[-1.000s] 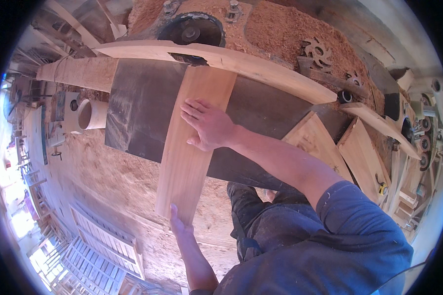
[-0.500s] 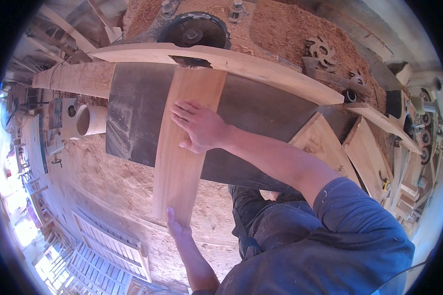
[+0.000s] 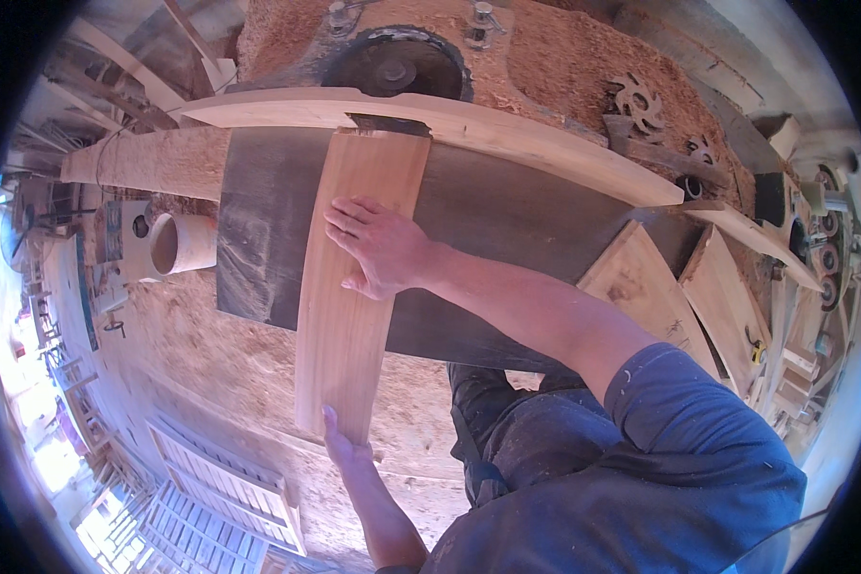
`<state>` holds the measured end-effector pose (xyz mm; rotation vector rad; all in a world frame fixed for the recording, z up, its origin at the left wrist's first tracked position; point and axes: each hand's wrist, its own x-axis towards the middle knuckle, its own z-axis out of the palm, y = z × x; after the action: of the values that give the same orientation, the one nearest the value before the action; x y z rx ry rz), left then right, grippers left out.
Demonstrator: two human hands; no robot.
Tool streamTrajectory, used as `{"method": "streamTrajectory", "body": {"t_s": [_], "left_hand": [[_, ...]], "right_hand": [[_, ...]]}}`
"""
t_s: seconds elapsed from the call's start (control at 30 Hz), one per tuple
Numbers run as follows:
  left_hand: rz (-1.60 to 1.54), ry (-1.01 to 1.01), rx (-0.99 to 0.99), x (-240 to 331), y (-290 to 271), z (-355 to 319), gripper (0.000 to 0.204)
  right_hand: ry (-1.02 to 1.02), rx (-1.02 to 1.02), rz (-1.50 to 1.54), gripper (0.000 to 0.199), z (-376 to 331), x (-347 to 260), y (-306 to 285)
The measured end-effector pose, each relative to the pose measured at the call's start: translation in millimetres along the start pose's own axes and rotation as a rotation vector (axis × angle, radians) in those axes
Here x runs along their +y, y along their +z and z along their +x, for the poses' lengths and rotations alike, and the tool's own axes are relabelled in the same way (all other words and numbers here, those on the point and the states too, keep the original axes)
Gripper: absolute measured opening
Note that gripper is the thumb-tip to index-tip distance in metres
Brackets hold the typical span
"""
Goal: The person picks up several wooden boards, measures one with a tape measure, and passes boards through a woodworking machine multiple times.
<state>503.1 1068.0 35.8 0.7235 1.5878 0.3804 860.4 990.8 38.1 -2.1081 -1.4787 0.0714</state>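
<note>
The person's right hand (image 3: 378, 251) presses flat, fingers close together, on the wooden board (image 3: 344, 344) running beneath them; the left hand (image 3: 348, 448) holds its near end, fingers hidden underneath; beyond the right fingers stands a long plank (image 3: 536, 140)

A woodworking shop — heaped sawdust (image 3: 555, 72), a toothed cutter (image 3: 638, 96) and leaning boards (image 3: 646, 287) show it

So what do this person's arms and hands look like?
The left hand and right hand are bare, with no gloves, rings or watch visible. The right arm has a short, dark blue sleeve with pale flecks; the left forearm is bare.
</note>
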Motion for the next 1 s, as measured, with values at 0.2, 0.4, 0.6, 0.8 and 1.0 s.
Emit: {"method": "streamTrajectory", "body": {"t_s": [0.2, 0.4, 0.6, 0.8, 1.0], "left_hand": [[-0.015, 0.018, -0.040, 14.6, -8.6, 20.0, 0.068], [-0.048, 0.053, -0.061, 59.6, -12.3, 57.6, 0.067], [-0.204, 0.052, -0.109, 49.5, -38.5, 41.6, 0.061], [-0.477, 0.049, -0.474, -84.7, -103.4, -73.5, 0.058], [-0.152, -0.222, -0.562, -187.5, -114.9, -152.8, 0.045]], "right_hand": [[0.001, 0.010, 0.009, 0.076, 20.3, -5.6, 12.1], [0.002, 0.061, 0.013, 0.074, 70.1, -15.0, 38.1], [0.093, 0.220, 0.074, 0.064, 49.2, -59.3, 45.6], [1.069, 0.243, 1.030, 0.061, -133.0, -190.8, 38.3], [0.815, -0.191, 1.209, 0.055, -200.3, -181.8, -11.2]]}}
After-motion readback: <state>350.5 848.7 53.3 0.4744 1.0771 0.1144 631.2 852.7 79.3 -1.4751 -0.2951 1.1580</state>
